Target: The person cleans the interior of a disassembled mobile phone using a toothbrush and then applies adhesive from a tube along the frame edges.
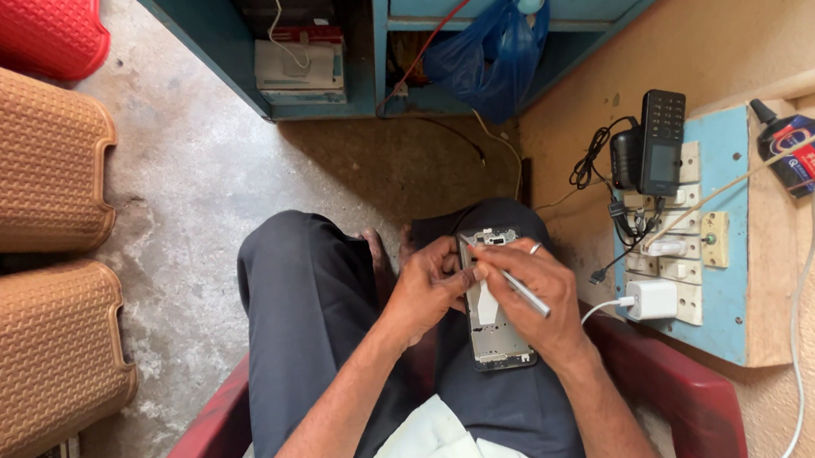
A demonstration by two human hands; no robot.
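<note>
Lying lengthwise on thigh, opened phone (496, 324); slim tool (512, 283) angled up-left

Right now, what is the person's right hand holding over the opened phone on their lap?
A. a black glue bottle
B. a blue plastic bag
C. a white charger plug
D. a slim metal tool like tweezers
D: the right hand grips a slim silvery tool whose tip meets the opened phone frame, which the left hand steadies.
</note>
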